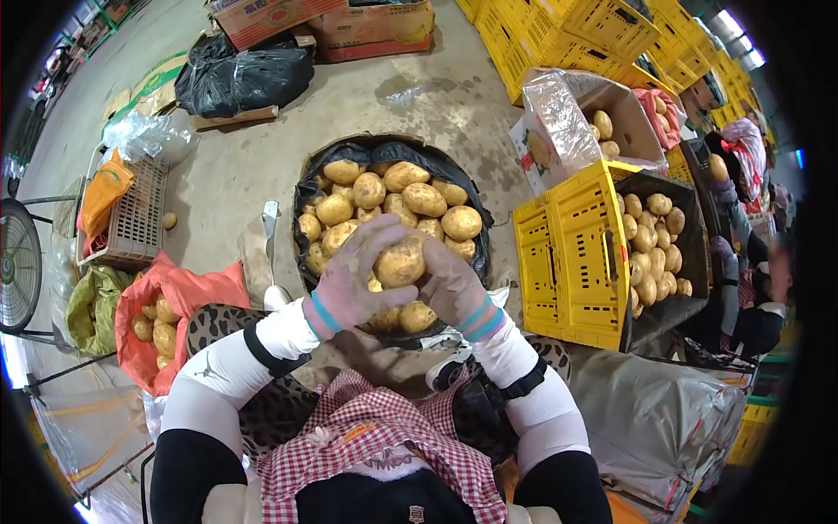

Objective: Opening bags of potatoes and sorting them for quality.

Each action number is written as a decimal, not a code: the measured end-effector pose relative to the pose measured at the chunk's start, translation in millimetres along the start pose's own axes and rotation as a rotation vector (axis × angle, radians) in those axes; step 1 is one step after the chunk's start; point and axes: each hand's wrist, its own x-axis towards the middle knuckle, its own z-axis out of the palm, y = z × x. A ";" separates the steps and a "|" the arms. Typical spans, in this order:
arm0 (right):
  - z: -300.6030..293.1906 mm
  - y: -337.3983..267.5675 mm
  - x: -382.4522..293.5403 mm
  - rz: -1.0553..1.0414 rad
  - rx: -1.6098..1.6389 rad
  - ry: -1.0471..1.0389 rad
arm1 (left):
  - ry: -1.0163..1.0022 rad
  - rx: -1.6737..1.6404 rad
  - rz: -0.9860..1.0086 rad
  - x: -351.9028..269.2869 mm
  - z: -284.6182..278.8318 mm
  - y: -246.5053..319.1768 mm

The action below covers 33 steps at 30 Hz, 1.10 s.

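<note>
Both my hands wear dirty, thin knit gloves with a blue band at the wrist. Between them, over the container, is a large pale potato (400, 263). My left hand (359, 272) curves around its left side, and my right hand (452, 278) lies along its right side. Beneath them stands a round container (481, 203) lined with black plastic and heaped with potatoes (424, 199). The fingers partly cover the potatoes under them.
On the right a yellow plastic crate (569, 255) holds many potatoes, near a plastic-wrapped cardboard box (563, 124). At left are a red sack (190, 288) of potatoes, a white basket (141, 203) and a fan (16, 265). Another person (740, 262) works at far right.
</note>
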 end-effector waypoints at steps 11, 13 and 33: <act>23.9 -6.0 -1.9 -0.056 -0.412 0.014 | -0.120 -0.305 -0.269 -13.2 -23.9 -9.7; 30.4 -15.6 -0.6 -0.015 -0.967 0.025 | -0.220 -0.278 -0.303 -17.7 -37.0 -7.0; -13.1 2.7 -14.1 -0.124 -0.756 0.380 | 1.550 -0.292 0.057 -440.5 -623.8 56.6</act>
